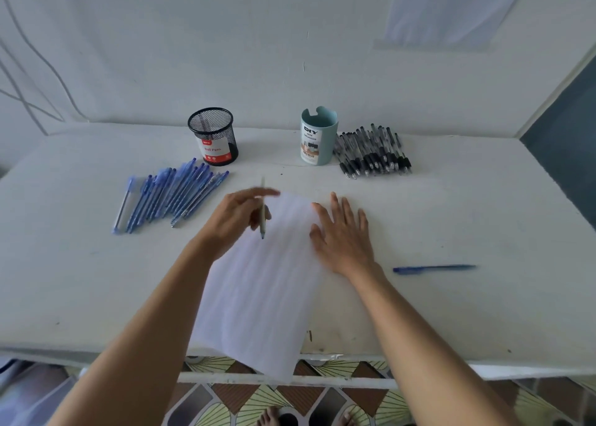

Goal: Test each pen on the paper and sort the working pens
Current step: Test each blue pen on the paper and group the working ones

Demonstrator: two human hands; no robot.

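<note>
White counter, wall behind. Sheet of paper lies mid-counter, slightly askew, its near end hanging past the counter's front edge. Left hand over the paper's upper left part, fingers curled round a pen; the pen is held roughly upright, tip pointing down at the sheet. The hand is motion-blurred, so whether the tip touches the paper cannot be told. Right hand lies flat on the paper's right edge, fingers straight and slightly spread, holding nothing, palm partly on the sheet and partly on the counter. Heap of blue pens to the left of the paper, lying roughly parallel. Black mesh cup stands behind that heap, with a red and white label. Pale teal organizer cup stands upright at the back, right of centre; a heap of black pens lies just beside it on its right. One loose blue pen lies alone on the counter, right of the right wrist, apart from both heaps.
</note>
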